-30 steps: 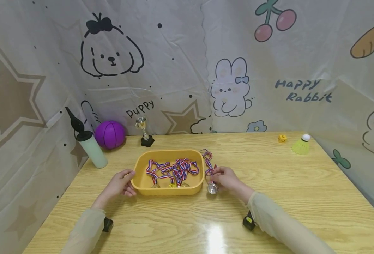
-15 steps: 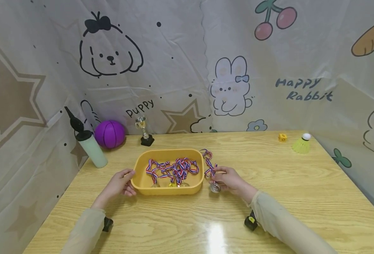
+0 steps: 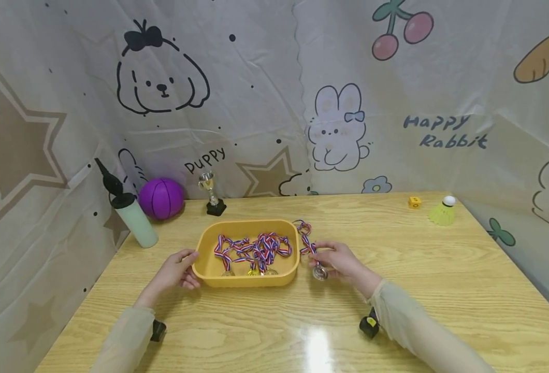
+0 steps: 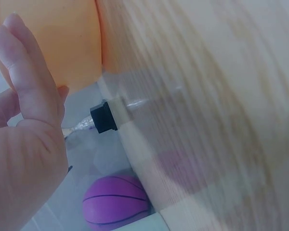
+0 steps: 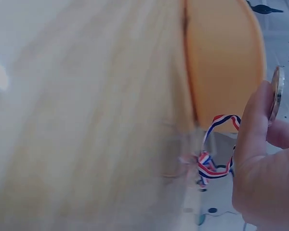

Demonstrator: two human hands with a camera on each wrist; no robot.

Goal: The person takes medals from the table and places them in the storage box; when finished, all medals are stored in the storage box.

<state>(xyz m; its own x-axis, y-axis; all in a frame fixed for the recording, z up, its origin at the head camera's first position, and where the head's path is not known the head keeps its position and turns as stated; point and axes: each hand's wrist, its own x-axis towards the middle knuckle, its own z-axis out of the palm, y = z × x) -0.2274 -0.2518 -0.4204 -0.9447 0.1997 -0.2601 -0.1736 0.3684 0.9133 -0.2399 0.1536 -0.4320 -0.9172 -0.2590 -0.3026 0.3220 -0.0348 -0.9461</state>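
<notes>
Bright, even overhead light; glare patch on tabletop (image 3: pixel 318 344) at 6 o'clock. Head view sharp w/ edge distortion; both wrist views blurred.

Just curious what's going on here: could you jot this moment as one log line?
left hand: holds yellow tray | right hand: pinches medal beside tray, ribbon trailing on table
</notes>
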